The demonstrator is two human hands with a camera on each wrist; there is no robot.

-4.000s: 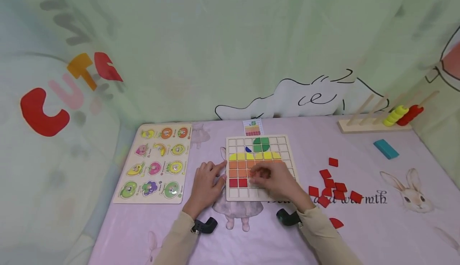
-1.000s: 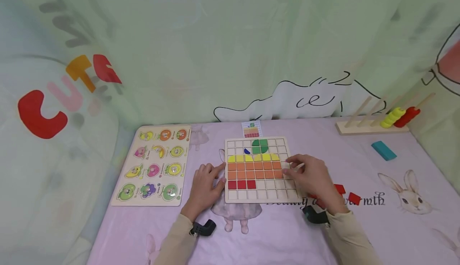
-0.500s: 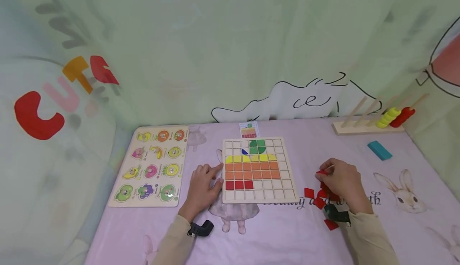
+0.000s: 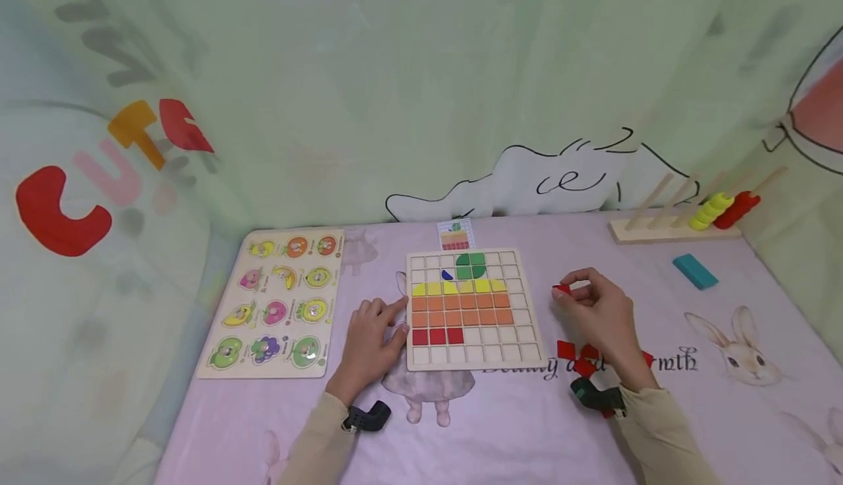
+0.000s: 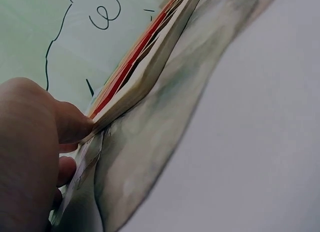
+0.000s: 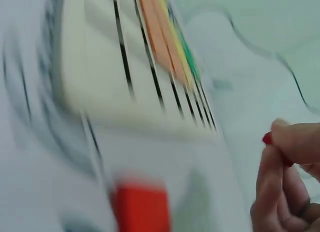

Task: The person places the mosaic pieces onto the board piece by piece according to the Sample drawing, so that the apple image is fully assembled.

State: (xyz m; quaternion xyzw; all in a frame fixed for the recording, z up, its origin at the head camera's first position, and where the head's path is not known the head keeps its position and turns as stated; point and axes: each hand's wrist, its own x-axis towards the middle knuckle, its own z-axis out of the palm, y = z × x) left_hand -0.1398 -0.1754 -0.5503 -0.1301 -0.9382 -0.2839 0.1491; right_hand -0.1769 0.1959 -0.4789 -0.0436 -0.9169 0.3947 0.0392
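A wooden grid board [image 4: 474, 358] lies mid-table, bearing rows of orange and yellow tiles, a green group, a dark blue piece and three red squares [image 4: 437, 336] at the left of a lower row. My left hand [image 4: 371, 342] rests at the board's left edge, thumb and index fingertips touching it; the left wrist view shows the thumb against the rim. Off the board's right side, my right hand [image 4: 601, 317] pinches a red tile [image 4: 561, 290] between thumb and fingertips, also visible in the right wrist view as a small red edge [image 6: 268, 138].
Several loose red tiles [image 4: 566, 350] lie under and beside the right forearm. A small pattern card [image 4: 456, 235] sits behind the board. To the left is a fruit puzzle board [image 4: 262, 333]; at the back right, a peg stand with beads [image 4: 678, 233] and a teal block [image 4: 695, 271].
A third red square has been added to the row since the oldest frame. The right hand went to the loose tiles, took one, and now moves back leftward with it. The left hand stayed.
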